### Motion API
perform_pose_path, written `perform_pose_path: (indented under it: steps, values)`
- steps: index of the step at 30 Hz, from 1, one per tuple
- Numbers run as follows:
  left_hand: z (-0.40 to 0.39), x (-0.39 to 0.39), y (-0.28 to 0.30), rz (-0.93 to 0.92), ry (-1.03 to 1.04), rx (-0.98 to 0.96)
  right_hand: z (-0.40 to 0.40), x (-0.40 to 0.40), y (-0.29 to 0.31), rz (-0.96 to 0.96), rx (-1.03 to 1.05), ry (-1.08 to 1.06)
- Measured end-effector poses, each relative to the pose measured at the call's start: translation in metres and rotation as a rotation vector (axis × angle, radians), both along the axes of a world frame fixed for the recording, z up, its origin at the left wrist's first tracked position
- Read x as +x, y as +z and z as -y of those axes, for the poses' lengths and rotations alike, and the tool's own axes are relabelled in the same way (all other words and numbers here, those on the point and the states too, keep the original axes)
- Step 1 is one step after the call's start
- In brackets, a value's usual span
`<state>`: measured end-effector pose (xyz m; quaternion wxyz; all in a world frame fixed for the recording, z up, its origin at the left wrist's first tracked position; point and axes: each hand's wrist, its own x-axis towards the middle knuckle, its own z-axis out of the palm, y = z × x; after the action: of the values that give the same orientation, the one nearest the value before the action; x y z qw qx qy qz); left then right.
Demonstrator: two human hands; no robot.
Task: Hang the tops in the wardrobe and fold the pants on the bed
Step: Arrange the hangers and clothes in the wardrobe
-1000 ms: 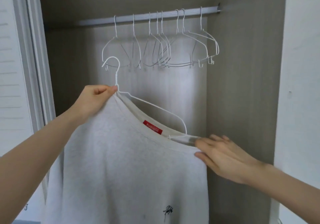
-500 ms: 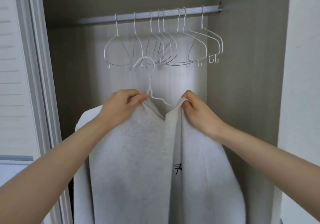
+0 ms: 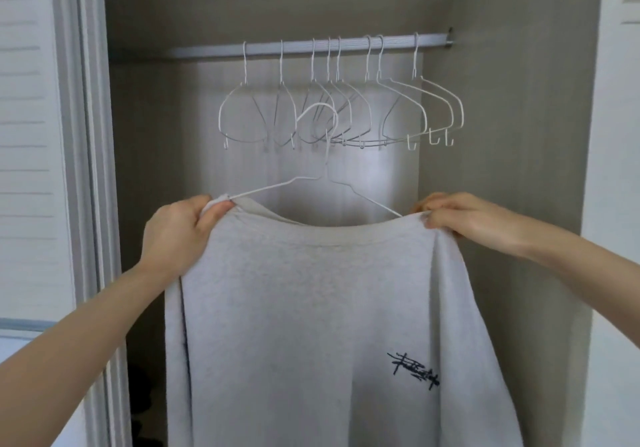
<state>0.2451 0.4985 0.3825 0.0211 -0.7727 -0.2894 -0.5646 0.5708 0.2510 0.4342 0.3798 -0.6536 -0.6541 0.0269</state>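
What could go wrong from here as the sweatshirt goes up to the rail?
1. The hook sits in front of the empty hangers; going up it might snag one rather than catch the rail.
2. Both hands, left and right, pinch the sweatshirt at the shoulders, not the hanger's neck, so the hook could swing or the fabric slip off.

sweatshirt (image 3: 311, 325): light grey, black scribble logo | hangers (image 3: 346, 111): white
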Motion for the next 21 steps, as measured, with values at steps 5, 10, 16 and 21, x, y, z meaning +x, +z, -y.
perform_pose_path:
  steps: [5,10,16,21]
  values:
    - [-0.003,0.001,0.004,0.047,0.021,0.029,-0.010,-0.001,0.000,-0.098,0.047,-0.077]
    - [-0.006,-0.002,0.008,0.038,0.025,0.038,-0.016,-0.009,-0.007,-0.278,0.141,0.072]
    - [0.007,0.007,0.016,-0.309,0.207,0.161,-0.023,-0.022,-0.018,-0.274,0.112,0.075]
    - [0.020,0.023,0.012,-0.429,0.232,0.229,-0.026,-0.037,-0.033,0.145,0.137,-0.040]
